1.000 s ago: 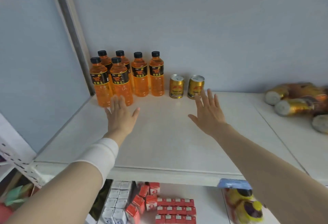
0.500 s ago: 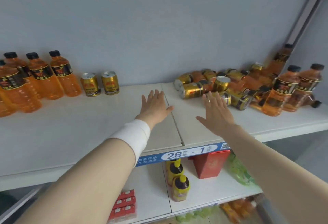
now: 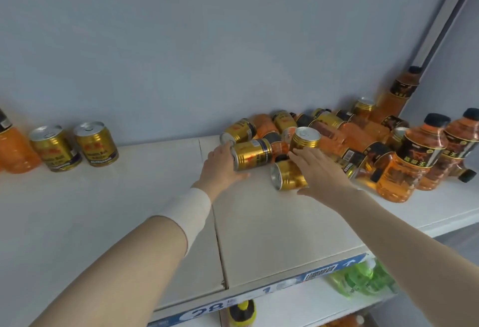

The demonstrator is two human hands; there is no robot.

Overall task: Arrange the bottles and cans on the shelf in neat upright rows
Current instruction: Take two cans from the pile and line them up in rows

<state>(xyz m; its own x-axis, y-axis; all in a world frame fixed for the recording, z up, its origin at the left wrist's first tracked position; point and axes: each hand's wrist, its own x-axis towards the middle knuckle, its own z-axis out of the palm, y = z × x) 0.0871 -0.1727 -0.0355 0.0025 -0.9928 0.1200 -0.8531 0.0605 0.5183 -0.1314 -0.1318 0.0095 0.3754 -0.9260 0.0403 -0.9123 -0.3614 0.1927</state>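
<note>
On the white shelf (image 3: 259, 225) a heap of gold cans and orange bottles (image 3: 337, 132) lies tumbled at the right. My left hand (image 3: 220, 171) curls around the end of a gold can (image 3: 252, 154) lying on its side at the heap's left edge. My right hand (image 3: 320, 175) is spread over another lying gold can (image 3: 286, 177), fingers apart and thumb on the shelf in front of it. An upright gold can (image 3: 304, 140) stands just behind my right fingertips. Two gold cans (image 3: 55, 147) (image 3: 96, 143) stand upright at the left, beside an orange bottle (image 3: 14, 151).
Two orange bottles (image 3: 412, 158) (image 3: 457, 145) stand at the right front of the heap, and one bottle (image 3: 400, 90) leans in the back corner. A blue price strip (image 3: 324, 272) runs along the shelf's front edge. Green packs (image 3: 363, 280) sit on the shelf below.
My view has swung right, from the upright bottles to the heap. Both hands have moved forward from open air onto lying gold cans; the left one has closed on its can.
</note>
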